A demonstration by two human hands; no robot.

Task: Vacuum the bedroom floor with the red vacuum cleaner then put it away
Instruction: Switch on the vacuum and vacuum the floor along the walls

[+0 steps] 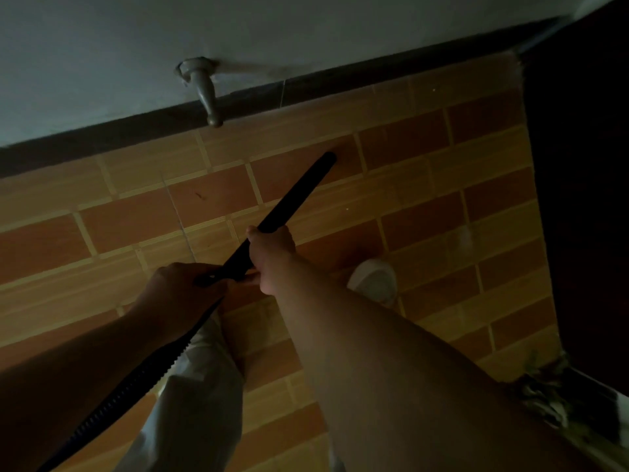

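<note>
Gripping the black vacuum wand (289, 206) with both hands, I have my left hand (180, 291) clamped on its near end, where the ribbed hose (136, 379) trails off near-left. My right hand (272, 248) is wrapped round it just ahead, nearer the tip. The wand's long axis runs far-right from my hands, with the tip down on the tiled floor (425, 206), short of the dark skirting (136, 137). The cleaner's red body is out of view.

I see a grey doorstop (204, 92) sticking out of the pale wall (102, 46), just above the dark skirting (102, 144). White shoe (374, 281) mid-rt. Dark panel (578, 199) far rt, patterned cloth (544, 386) btm rt.
</note>
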